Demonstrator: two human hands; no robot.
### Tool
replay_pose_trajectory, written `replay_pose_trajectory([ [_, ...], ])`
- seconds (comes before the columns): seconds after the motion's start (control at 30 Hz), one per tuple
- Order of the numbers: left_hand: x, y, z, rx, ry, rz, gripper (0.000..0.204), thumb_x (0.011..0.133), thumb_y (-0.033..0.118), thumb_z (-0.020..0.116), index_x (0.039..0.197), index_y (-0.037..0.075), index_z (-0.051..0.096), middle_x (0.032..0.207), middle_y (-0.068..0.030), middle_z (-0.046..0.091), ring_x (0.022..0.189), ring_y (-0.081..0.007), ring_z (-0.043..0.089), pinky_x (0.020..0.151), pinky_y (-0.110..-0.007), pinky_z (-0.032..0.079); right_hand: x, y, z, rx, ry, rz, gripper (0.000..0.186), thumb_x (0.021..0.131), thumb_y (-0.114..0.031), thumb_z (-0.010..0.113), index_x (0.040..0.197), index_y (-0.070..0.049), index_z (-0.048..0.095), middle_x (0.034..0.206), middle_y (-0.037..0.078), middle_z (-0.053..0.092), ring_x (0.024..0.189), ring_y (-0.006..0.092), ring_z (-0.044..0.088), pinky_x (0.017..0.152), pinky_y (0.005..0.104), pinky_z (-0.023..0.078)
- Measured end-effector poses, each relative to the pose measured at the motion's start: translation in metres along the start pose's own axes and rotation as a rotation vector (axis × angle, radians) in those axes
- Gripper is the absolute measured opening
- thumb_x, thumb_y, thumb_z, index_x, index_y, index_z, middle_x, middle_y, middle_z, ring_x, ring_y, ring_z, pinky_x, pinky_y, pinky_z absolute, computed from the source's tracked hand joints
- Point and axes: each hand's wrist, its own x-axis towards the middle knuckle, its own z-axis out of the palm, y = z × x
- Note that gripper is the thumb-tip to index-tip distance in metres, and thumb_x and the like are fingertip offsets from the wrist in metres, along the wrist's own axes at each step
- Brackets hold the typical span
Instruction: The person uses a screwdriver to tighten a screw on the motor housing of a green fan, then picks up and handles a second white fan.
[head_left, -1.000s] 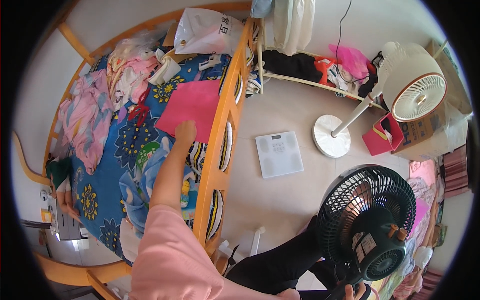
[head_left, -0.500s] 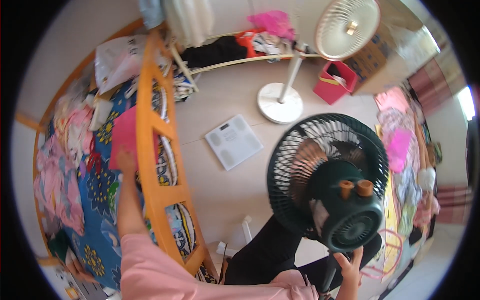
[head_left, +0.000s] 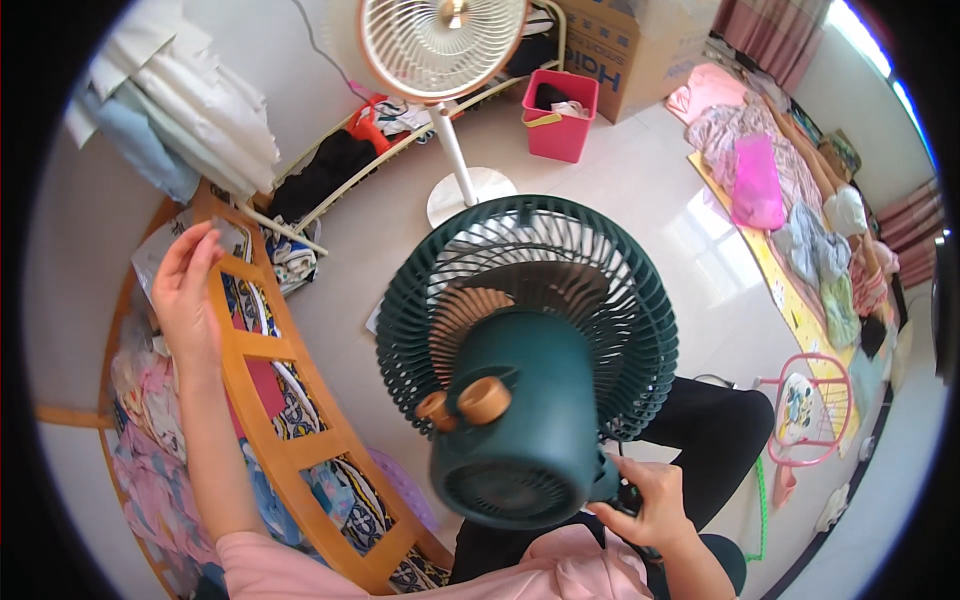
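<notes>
A dark green electric fan (head_left: 515,430) with two orange-brown knobs on its back fills the middle, its round grille facing away from me. My right hand (head_left: 645,505) is wrapped round the fan's neck, just below the motor housing. My left hand (head_left: 187,285) is raised above the orange wooden bed rail (head_left: 265,345), fingers bent together. A small greyish bit shows at its fingertips, too small to name. Beyond the green fan stands a white pedestal fan (head_left: 450,150) with a round base.
A pink bucket (head_left: 560,135) and a cardboard box (head_left: 610,60) stand at the back. Clothes (head_left: 150,480) lie on the bed at left; light garments (head_left: 190,110) hang above. On the right are a yellow mat (head_left: 790,300) with cloths and a small pink chair (head_left: 815,400).
My left hand has left the pink sheet on the bed and risen above the rail. The green fan, with my right hand on it, shows further left. The view has shifted right.
</notes>
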Motion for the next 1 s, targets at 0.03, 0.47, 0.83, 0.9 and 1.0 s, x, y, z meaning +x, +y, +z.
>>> replay_pose_trajectory([
  [0.03, -0.001, 0.018, 0.022, -0.039, -0.136, 0.006, 0.021, 0.090, 0.003, 0.063, 0.110, -0.003, 0.064, 0.099, -0.0069, 0.067, 0.088, -0.0104, 0.060, 0.082, -0.023, 0.047, 0.000, -0.005, -0.001, -0.008, 0.008, -0.015, 0.050, 0.069, -0.039, 0.076, 0.101, -0.002, 0.069, 0.058, 0.009, 0.058, 0.050, 0.0263, 0.059, 0.052, 0.0322, 0.046],
  [0.47, -0.067, 0.131, 0.252, -0.118, -1.170, 0.113, 0.012, 0.080, -0.008, 0.066, 0.092, -0.005, 0.066, 0.088, -0.0108, 0.066, 0.081, -0.0156, 0.062, 0.076, -0.025, 0.049, -0.031, -0.011, -0.008, 0.001, 0.003, -0.092, 0.051, 0.071, -0.039, 0.072, 0.106, -0.003, 0.064, 0.071, 0.008, 0.061, 0.059, 0.0233, 0.060, 0.053, 0.0328, 0.047],
  [0.83, -0.097, 0.157, 0.285, 0.185, -1.493, 0.141, 0.014, 0.074, -0.011, 0.068, 0.086, -0.002, 0.071, 0.082, -0.0091, 0.069, 0.079, -0.0152, 0.064, 0.073, -0.025, 0.049, -0.025, 0.000, -0.008, 0.048, 0.002, -0.145, 0.051, 0.070, -0.048, 0.069, 0.098, -0.005, 0.070, 0.058, 0.005, 0.059, 0.047, 0.0188, 0.058, 0.045, 0.0283, 0.043],
  [0.9, -0.099, 0.159, 0.286, 0.194, -1.489, 0.119, 0.014, 0.075, -0.011, 0.067, 0.085, -0.002, 0.071, 0.081, -0.0090, 0.069, 0.079, -0.0152, 0.065, 0.073, -0.025, 0.049, -0.022, -0.001, -0.012, 0.043, -0.014, -0.140, 0.052, 0.070, -0.047, 0.069, 0.098, -0.004, 0.070, 0.058, 0.004, 0.059, 0.047, 0.0184, 0.058, 0.045, 0.0280, 0.042],
  [1.0, -0.099, 0.156, 0.287, 0.203, -1.511, 0.125, 0.013, 0.076, -0.011, 0.066, 0.085, -0.003, 0.070, 0.081, -0.0089, 0.069, 0.079, -0.0151, 0.065, 0.073, -0.025, 0.050, -0.020, 0.001, -0.013, 0.044, -0.012, -0.127, 0.052, 0.070, -0.047, 0.070, 0.098, -0.004, 0.070, 0.058, 0.004, 0.059, 0.046, 0.0182, 0.058, 0.044, 0.0278, 0.042],
])
